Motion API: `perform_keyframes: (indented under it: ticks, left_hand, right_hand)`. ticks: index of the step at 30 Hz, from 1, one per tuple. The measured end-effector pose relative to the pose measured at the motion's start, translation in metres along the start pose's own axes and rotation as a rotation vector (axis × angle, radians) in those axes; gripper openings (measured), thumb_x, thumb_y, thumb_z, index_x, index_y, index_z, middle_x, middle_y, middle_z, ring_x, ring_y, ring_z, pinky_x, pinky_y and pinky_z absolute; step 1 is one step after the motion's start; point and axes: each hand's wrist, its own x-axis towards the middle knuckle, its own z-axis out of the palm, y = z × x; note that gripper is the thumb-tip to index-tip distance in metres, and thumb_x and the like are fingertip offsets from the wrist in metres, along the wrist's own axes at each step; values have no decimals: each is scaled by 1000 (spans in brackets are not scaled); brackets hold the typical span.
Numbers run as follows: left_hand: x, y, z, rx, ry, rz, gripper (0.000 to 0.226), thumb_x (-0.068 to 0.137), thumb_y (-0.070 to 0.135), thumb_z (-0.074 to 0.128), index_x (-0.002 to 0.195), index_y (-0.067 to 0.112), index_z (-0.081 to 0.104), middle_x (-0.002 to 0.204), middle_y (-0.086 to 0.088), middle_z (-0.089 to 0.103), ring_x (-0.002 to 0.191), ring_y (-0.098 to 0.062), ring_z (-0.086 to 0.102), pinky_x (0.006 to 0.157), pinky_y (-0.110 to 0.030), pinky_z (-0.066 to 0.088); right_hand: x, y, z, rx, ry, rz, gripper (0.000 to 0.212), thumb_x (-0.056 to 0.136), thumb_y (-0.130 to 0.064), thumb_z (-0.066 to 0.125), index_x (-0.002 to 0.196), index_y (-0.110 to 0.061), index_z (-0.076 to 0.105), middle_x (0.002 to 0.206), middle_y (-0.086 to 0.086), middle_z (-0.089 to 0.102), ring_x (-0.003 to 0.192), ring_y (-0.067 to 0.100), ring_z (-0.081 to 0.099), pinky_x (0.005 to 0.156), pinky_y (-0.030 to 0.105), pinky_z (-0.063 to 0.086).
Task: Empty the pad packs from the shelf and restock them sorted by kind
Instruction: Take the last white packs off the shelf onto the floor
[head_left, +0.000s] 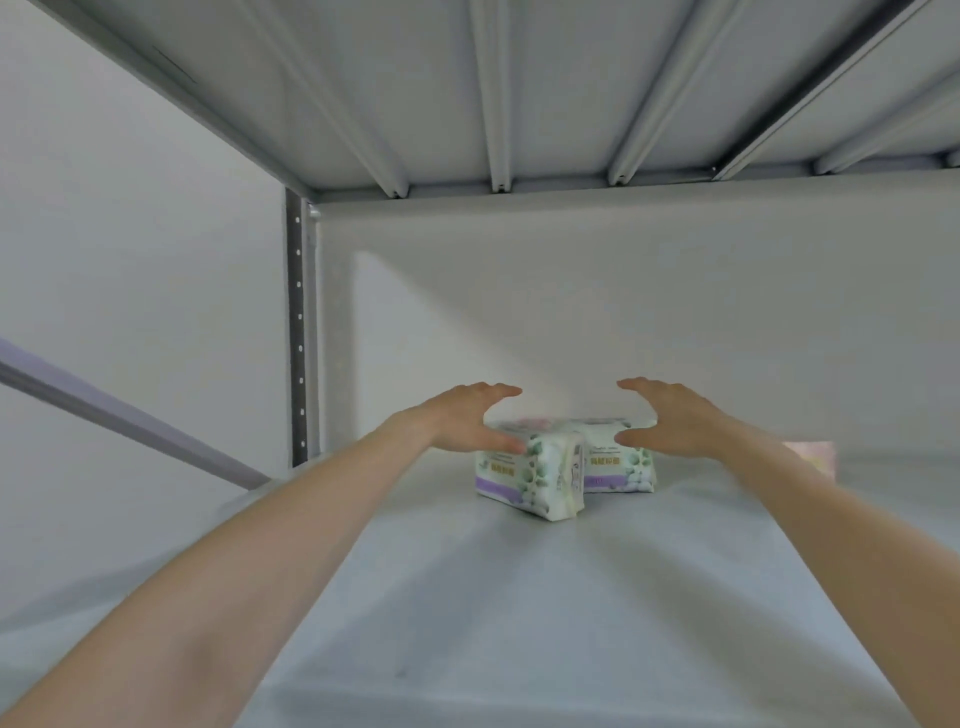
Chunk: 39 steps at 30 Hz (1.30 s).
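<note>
Two pad packs with green leaf print and a purple band lie near the back of the grey shelf board. The left pack sits angled toward me; the right pack lies behind it, side on. A pinkish pack top shows faintly behind them. My left hand reaches in with fingers spread, its thumb touching the left pack's upper corner. My right hand is spread the same way, thumb at the right pack's top edge. Neither hand closes round a pack.
A pink pack peeks out behind my right forearm at the right. The shelf above hangs low with metal ribs. A perforated upright post stands at the back left, with the wall behind.
</note>
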Motion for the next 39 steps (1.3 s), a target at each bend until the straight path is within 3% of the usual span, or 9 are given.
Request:
perform_keyframes:
  ticks: [5, 11, 14, 17, 21, 26, 31, 35, 39]
  left_hand:
    - [31, -21, 11, -95, -123, -2, 94, 71, 69, 68, 149, 45, 20, 158, 10, 23, 145, -16, 22, 114, -35, 22]
    - [45, -42, 24, -243, -222, -27, 99, 64, 70, 73, 148, 44, 25, 154, 15, 29, 142, -11, 28, 113, -31, 24]
    - [44, -48, 32, -321, -218, -51, 96, 64, 65, 76, 146, 42, 30, 141, 16, 44, 134, -11, 37, 108, -27, 30]
    - [37, -52, 35, -372, -193, -60, 90, 62, 60, 81, 140, 43, 38, 116, 17, 57, 121, -11, 47, 99, -26, 37]
    - [30, -52, 34, -426, -141, -46, 80, 60, 52, 87, 128, 36, 48, 126, 12, 52, 118, -8, 49, 103, -29, 41]
    - [24, -40, 34, -436, -86, -47, 76, 53, 54, 88, 116, 32, 51, 127, 14, 49, 115, -10, 51, 100, -32, 43]
    - [7, -26, 30, -490, -63, -23, 64, 56, 50, 89, 110, 36, 57, 117, 20, 54, 105, 0, 54, 79, -20, 44]
    - [-15, -10, 28, -483, -49, -14, 71, 58, 51, 87, 121, 37, 59, 116, 20, 50, 109, -4, 51, 85, -21, 42]
    - [-42, 8, 23, -499, -70, 5, 61, 60, 45, 88, 114, 37, 60, 115, 21, 52, 106, 1, 51, 82, -19, 42]
  right_hand:
    - [35, 9, 16, 99, -113, 94, 90, 78, -48, 73, 150, -33, 21, 157, -2, 27, 140, 24, 31, 112, 42, 29]
    - [55, 10, 42, 262, -191, 186, 95, 72, -40, 80, 149, -33, 25, 151, 3, 36, 136, 24, 37, 110, 37, 33]
    - [57, 12, 42, 241, -189, 172, 93, 71, -43, 80, 148, -30, 30, 148, 2, 39, 132, 23, 41, 108, 36, 35]
    - [52, 13, 34, 157, -184, 161, 81, 71, -46, 79, 140, -24, 43, 138, -2, 47, 123, 19, 46, 96, 30, 38]
    - [38, 19, 22, 247, -195, 191, 52, 71, -39, 80, 116, -22, 62, 116, -2, 63, 105, 15, 58, 92, 34, 47]
    - [7, 24, 12, 371, -218, 267, 58, 69, -31, 84, 120, -26, 56, 116, -6, 61, 110, 16, 57, 81, 35, 55]
    - [-28, 31, 1, 445, -163, 281, 54, 63, -30, 86, 110, -24, 61, 104, -3, 69, 95, 15, 67, 68, 31, 57]
    - [-57, 31, -11, 500, -144, 322, 54, 61, -23, 89, 107, -20, 61, 101, 2, 71, 88, 17, 71, 67, 32, 59]
    - [-89, 25, -23, 511, -101, 323, 53, 60, -20, 89, 105, -18, 62, 98, 3, 71, 84, 18, 71, 63, 31, 60]
